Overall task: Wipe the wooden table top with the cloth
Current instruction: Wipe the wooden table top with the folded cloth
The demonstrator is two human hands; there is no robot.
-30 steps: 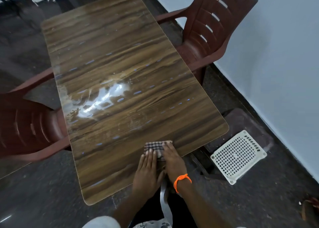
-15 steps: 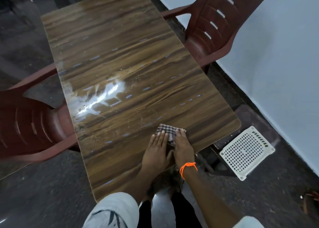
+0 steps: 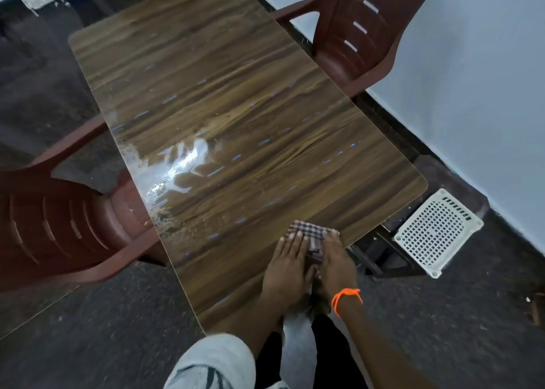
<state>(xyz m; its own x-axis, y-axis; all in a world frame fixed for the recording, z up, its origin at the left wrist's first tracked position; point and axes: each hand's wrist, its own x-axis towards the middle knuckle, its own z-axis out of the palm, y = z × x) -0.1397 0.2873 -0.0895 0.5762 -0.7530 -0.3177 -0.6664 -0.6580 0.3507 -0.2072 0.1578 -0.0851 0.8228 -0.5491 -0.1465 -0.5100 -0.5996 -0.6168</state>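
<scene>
- Head view: the wooden table top [image 3: 236,117] fills the middle of the picture, its long side running from about 11 o'clock down to 5 o'clock.
- The cloth [image 3: 313,235], a small checked folded piece, lies flat on the table near the corner at about 5 o'clock, close to the right-hand edge.
- The left hand [image 3: 287,266] lies palm down on the near left part of the cloth, fingers straight, held together and spread flat, pointing toward 12 o'clock; its fingertips sit on the checked fabric.
- The right hand [image 3: 336,259] lies just beside it, also palm down, fingers extended and flat over the right part of the cloth; neither hand curls around the fabric, both press on it from above.
- The two hands are side by side and nearly touch, with a strip of cloth showing between them.
- Both forearms come up from 6 o'clock; the left one comes from a light grey sleeve [image 3: 212,362], the right one is bare and wears an orange thread band [image 3: 345,298] at the wrist.
- A pale, shiny patch [image 3: 180,164] shows on the table toward 9 o'clock of its centre, well apart from the cloth.
- A dark red plastic chair [image 3: 59,226] stands at the table's left side at 9 o'clock; a second red chair [image 3: 362,35] stands at 1 o'clock by the pale wall.
- A white perforated stool top [image 3: 436,232] sits on the dark floor at 4 o'clock, just beyond the table's corner.
</scene>
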